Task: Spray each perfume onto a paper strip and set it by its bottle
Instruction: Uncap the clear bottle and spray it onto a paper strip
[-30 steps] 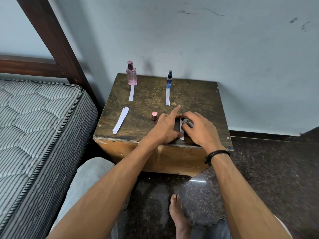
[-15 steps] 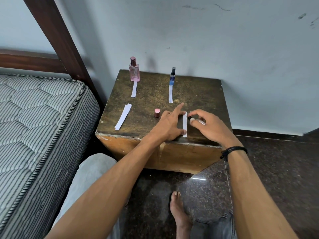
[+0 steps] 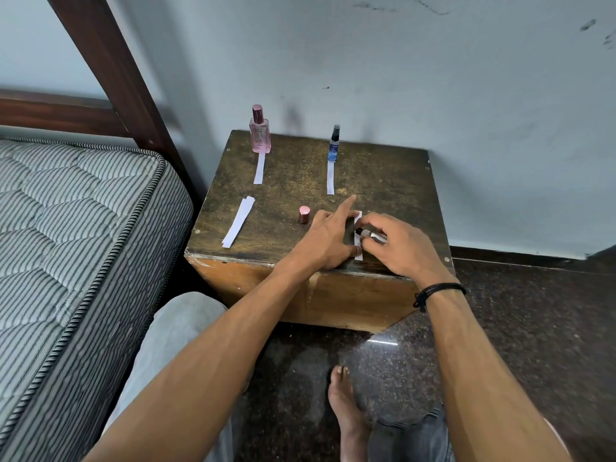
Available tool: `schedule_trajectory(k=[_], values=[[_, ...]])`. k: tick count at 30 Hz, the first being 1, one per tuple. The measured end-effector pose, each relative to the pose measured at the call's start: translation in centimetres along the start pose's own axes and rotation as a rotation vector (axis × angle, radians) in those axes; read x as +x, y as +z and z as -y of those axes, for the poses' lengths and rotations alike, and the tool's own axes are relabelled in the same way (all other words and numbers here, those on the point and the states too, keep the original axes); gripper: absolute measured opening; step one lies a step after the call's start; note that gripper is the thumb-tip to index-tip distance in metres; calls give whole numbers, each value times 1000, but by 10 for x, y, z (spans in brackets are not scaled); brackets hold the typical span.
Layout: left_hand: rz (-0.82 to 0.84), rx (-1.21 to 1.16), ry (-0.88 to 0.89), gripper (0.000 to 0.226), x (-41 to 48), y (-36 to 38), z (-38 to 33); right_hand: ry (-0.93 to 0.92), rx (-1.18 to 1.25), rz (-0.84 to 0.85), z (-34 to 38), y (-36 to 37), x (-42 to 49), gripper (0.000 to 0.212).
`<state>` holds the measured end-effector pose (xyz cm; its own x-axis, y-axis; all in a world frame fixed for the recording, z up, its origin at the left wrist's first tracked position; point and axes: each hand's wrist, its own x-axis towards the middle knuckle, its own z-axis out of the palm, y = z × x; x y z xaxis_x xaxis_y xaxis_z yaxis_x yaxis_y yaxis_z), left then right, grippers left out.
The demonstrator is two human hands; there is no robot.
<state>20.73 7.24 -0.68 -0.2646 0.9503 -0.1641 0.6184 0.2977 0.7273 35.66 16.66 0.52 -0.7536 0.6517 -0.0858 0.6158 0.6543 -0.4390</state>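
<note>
Wood: the counter is a dark, scuffed box against the wall, bed to its left.
Pink bottle: upright at the back left, paper strip lying just in front of it, same as a second ago.
Blue bottle: upright at the back middle, its strip just in front, hasn't budged either.
Spare strips: small stack lying loose near the left edge.
Pink cap: standing on its own, just left of the left hand.
Third strip: flat near the front edge, between the two hands.
Left hand: thumb pressing the strip's near end down, index finger pointing out straight; so flat on the paper, not pinching.
Right hand: grip pinched around a small silvery spray vial, dark tip over the strip. Since a second ago it has slid right and opened up, so the strip and vial show more.
Framing: camera tipped a bit, counter sits slightly higher than before.
</note>
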Motion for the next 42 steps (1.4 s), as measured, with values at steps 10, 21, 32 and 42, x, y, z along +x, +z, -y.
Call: schedule_trajectory(k=[10, 21, 32, 42], values=[[3, -5, 2, 103, 0, 0, 1, 9, 8, -22, 1, 1, 1, 23], [6, -7, -7, 103, -1, -1, 0, 63, 118, -6, -6, 0, 5, 26], [-45, -49, 32, 98, -1, -7, 0, 184, 491, -68, -4, -15, 6, 22], [-148, -96, 63, 74, -4, -13, -6, 240, 670, -125, 5, -37, 2, 30]])
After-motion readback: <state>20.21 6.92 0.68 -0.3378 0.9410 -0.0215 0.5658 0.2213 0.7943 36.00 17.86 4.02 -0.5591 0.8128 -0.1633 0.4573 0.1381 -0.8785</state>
